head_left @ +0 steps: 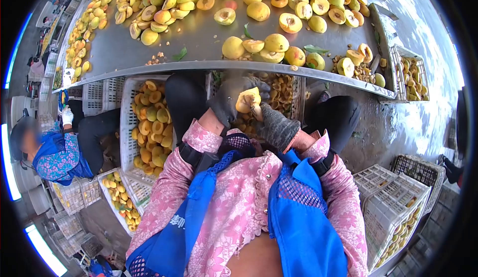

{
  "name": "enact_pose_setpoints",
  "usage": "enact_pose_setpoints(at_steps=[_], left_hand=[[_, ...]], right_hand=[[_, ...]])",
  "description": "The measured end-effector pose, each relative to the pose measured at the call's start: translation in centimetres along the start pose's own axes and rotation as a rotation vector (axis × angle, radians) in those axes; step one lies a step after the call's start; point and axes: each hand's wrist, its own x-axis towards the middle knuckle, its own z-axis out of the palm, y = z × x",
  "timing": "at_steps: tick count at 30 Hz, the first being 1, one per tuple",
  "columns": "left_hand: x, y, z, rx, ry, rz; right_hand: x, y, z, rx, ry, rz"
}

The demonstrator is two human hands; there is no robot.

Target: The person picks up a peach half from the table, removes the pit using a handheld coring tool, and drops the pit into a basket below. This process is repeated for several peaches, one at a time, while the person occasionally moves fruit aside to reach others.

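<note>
My left hand (228,101), in a dark glove, is closed around a cut yellow peach (248,100) in front of my lap, just below the table edge. Its pale flesh faces up. My right hand (280,126), in a grey knit glove, is closed right beside the peach. A short tan piece (257,112) sticks out of its fingers against the fruit; what it is I cannot make out. Below both hands a crate of peach halves (283,97) stands between my knees, partly hidden by the gloves.
The metal table (199,35) carries whole and halved peaches, loose pits and leaves. A white crate of peach halves (149,127) stands left of my leg. Stacked crates (393,197) stand at right. A person in a blue apron (62,155) sits at far left.
</note>
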Motion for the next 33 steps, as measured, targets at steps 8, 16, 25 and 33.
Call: enact_pose_setpoints(at_steps=[8, 16, 25, 33], left_hand=[[-0.9, -2.7, -0.1, 0.108, 0.139, 0.045], [-1.1, -4.1, 0.6, 0.001, 0.245, 0.057], [-1.5, -3.3, 0.7, -0.17, 0.283, -0.011], [-1.0, -4.9, 1.0, -0.01, 0.438, 0.003]], right_hand=[[-0.5, 0.1, -0.6, 0.21, -0.004, 0.316], [-0.6, 2.2, 1.2, 0.101, -0.093, 0.085], [-0.8, 1.6, 0.9, 0.503, -0.184, 0.224], [-0.7, 2.3, 1.2, -0.076, -0.094, -0.188]])
